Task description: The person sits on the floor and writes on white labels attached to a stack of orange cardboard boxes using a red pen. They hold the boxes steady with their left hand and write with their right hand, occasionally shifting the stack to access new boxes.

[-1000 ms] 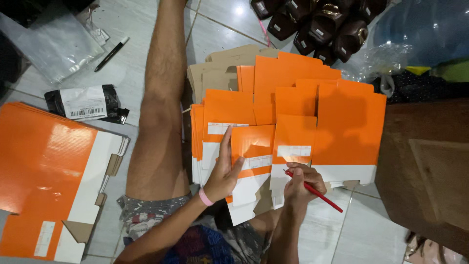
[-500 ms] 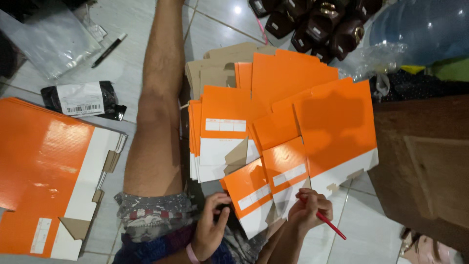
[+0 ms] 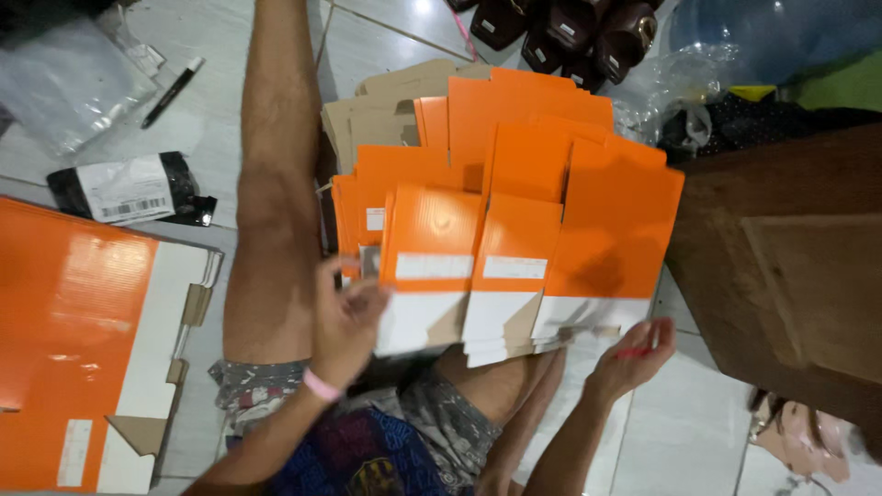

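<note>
A pile of flattened orange and white cardboard boxes (image 3: 524,184) lies fanned on the tiled floor in front of me. My left hand (image 3: 344,317) grips the lower left corner of one flat orange box (image 3: 430,248) with a white label, lying on top of the pile. My right hand (image 3: 629,358) hovers just below the pile's right edge and holds a red pen (image 3: 636,351) between its fingers. My bare leg (image 3: 271,184) stretches out along the left of the pile.
A big stack of flat orange boxes (image 3: 73,340) lies at the left. A black wrapped parcel (image 3: 129,188), a black pen (image 3: 172,90) and clear plastic bags are at the upper left. Dark shoes (image 3: 570,32) sit at the top, a brown board (image 3: 790,276) at the right.
My left hand drew the small box toward me, then laid it back on the pile's left side. My right hand moved right with the pen, off the boxes.
</note>
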`<state>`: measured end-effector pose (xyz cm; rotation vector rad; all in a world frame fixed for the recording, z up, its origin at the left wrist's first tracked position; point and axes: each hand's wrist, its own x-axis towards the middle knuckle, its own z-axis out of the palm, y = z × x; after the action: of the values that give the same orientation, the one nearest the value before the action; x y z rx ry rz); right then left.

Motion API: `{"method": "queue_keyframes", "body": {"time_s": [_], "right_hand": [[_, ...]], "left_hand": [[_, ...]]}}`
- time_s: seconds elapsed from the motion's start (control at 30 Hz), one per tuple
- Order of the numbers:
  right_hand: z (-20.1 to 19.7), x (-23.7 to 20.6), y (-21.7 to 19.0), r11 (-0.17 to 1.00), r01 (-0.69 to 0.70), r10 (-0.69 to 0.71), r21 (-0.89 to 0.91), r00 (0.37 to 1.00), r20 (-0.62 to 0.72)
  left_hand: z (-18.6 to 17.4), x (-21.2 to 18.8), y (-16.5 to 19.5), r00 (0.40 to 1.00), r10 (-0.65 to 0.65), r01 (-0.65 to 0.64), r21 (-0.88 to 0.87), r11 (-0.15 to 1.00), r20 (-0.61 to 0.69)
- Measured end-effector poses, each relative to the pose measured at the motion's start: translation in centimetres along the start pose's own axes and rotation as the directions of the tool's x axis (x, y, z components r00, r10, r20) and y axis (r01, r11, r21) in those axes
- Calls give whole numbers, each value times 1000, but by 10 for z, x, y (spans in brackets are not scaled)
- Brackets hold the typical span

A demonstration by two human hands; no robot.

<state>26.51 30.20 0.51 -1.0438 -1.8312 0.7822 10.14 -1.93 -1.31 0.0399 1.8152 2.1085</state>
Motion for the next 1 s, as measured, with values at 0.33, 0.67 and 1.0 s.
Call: {"method": "queue_keyframes", "body": {"time_s": [0.33,0.67,1.0], "right_hand": [[2,70,-12,912,-319,389,-258,873,296],[-38,56,-9,745,-510,344,429,846,408],[4,43,-8,868,-456,294,197,792,535]], "left_hand": [[-13,81,32,1000,23,-16,378,926,-14],[-2,79,34,936,351,-280,563,777,-19],[5,66,28,951,295,-226,447,865,-91]]}}
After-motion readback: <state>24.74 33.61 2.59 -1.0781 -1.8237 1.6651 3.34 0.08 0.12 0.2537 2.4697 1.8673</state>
